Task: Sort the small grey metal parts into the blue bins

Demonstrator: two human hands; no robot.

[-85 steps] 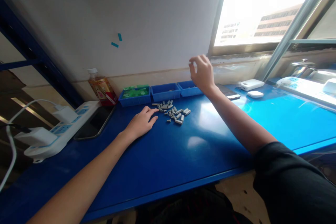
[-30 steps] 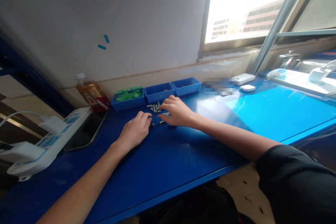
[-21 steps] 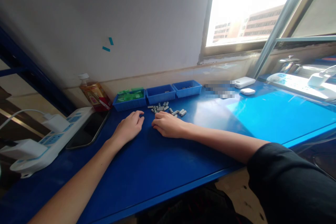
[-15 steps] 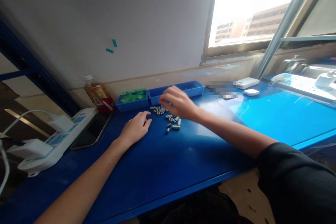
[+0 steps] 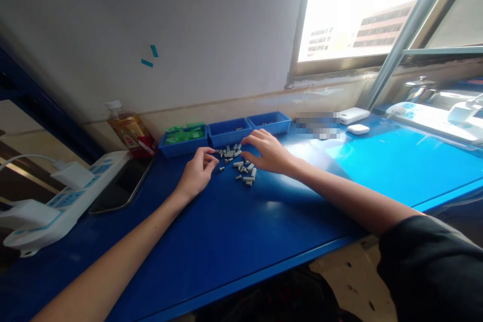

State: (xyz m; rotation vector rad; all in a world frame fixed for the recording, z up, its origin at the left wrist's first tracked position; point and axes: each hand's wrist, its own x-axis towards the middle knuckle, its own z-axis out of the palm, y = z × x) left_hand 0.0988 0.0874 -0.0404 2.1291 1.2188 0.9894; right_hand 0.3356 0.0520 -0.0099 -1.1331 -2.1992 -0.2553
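Note:
A loose pile of small metal screws (image 5: 239,177) and silver hex standoffs (image 5: 249,179) lies on the blue tabletop (image 5: 226,241). At the pile's left edge my left hand (image 5: 196,173) rests low, fingers bent and thumb apart from the index finger, with nothing visible between them. My right hand (image 5: 269,152) is over the right side of the pile, thumb and forefinger spread toward the metal pieces. Behind the hands stand a blue bin of green packets (image 5: 184,148), a middle blue bin (image 5: 226,139) with a metal piece inside, and a right blue bin (image 5: 278,127) holding small parts.
On the left are a white power strip (image 5: 71,201) with plugs, a dark phone (image 5: 123,186) and a bottle of amber liquid (image 5: 130,131). Two white devices, one a small case (image 5: 358,129), lie at the right. Another power strip (image 5: 426,119) sits farther right.
My right hand has come down to the pile, its fingers now apart. My left hand has bent its fingers by the pile. Some metal pieces have shifted, and the view has moved slightly.

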